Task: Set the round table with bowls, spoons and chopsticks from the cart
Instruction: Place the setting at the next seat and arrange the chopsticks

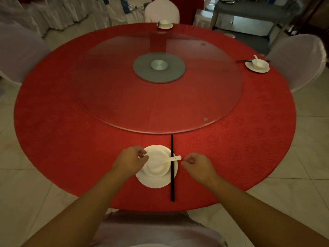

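At the near edge of the round red table (71,139) a white bowl (158,168) stands on a white plate (153,181). A white spoon (173,159) lies in the bowl with its handle pointing right, over the black chopsticks (172,188) that lie across the plate's right rim. My left hand (131,162) holds the bowl's left rim with curled fingers. My right hand (197,166) hovers just right of the spoon handle's tip, fingers curled, a small gap between them and the spoon.
A glass turntable (124,97) covers the table's middle. Two other place settings stand at the right edge (257,65) and the far edge (164,24). White-covered chairs stand near me (151,227), right (299,59), left (19,50) and far (162,9). The cart (249,9) is back right.
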{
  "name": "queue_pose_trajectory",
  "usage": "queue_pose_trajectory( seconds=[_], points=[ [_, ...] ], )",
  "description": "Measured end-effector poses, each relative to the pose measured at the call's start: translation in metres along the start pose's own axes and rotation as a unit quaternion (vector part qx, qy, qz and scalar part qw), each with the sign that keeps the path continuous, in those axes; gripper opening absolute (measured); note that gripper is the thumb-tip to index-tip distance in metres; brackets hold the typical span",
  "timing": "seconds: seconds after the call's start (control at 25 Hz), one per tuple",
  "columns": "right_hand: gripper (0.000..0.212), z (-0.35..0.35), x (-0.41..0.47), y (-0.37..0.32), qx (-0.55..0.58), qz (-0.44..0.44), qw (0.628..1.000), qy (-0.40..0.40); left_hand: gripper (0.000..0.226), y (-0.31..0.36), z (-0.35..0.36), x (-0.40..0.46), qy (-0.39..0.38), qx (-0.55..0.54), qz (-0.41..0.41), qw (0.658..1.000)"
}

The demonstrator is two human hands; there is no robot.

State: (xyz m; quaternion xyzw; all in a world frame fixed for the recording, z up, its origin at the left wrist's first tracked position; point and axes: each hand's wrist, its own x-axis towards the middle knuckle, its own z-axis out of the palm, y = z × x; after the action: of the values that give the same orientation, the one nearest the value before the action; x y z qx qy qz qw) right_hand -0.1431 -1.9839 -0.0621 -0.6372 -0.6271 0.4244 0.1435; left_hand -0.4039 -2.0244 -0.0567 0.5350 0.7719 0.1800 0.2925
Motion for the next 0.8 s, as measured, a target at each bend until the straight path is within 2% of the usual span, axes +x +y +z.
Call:
queue_pose_trajectory(
  seconds=[0.16,0.36,0.56,0.8],
  points=[
    [0.024,-0.065,0.002,0.000,-0.100,-0.080,0.991,0.032,0.025,0.067,-0.011,0.005,-0.016,0.125,0.114,0.985],
    [0.035,-0.182,0.015,0.024,-0.207,-0.164,0.962,0.075,0.034,0.207,0.015,0.020,-0.009,0.209,0.220,0.953],
    [0.039,-0.345,0.036,0.088,-0.240,-0.180,0.945,0.128,0.037,0.385,0.088,0.039,0.002,0.224,0.279,0.934],
    [0.039,-0.568,0.067,0.172,-0.258,-0.153,0.937,0.177,0.038,0.610,0.188,0.072,0.029,0.193,0.320,0.927]
  ],
)
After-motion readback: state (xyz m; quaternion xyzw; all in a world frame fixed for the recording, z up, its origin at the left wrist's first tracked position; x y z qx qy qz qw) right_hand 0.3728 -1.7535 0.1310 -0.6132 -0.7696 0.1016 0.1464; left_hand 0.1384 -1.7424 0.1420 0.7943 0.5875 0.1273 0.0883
